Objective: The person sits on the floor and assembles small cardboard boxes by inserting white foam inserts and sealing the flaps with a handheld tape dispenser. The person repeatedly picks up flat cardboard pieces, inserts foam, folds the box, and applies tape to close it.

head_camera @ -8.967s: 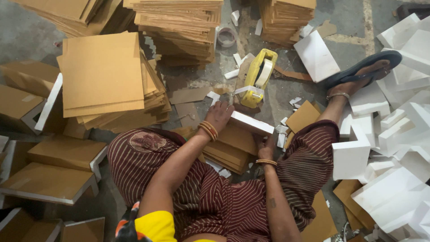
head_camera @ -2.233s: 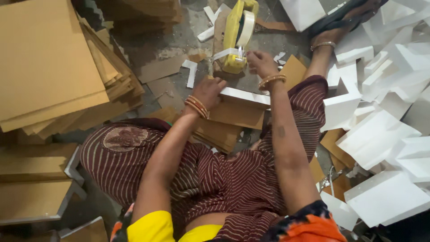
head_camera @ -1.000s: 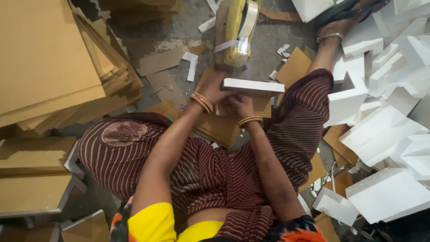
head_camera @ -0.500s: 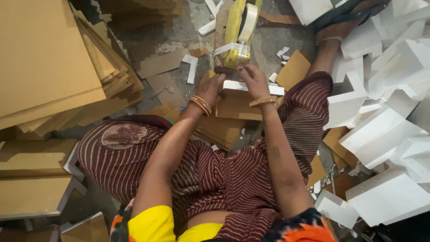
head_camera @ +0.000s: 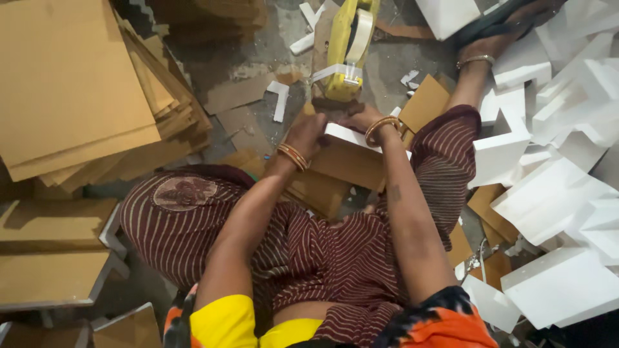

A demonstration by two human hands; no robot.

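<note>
Littered concrete floor frames a taping step: left hand and right hand each keep a closed grip on the white-edged box just below the yellow dispenser, so aligning a seam seems next.

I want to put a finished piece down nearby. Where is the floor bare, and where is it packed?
Bare concrete shows between the cardboard stack and the yellow tape dispenser, though scraps litter it. The right side is crowded with white boxes, and cardboard sheets fill the left.
</note>
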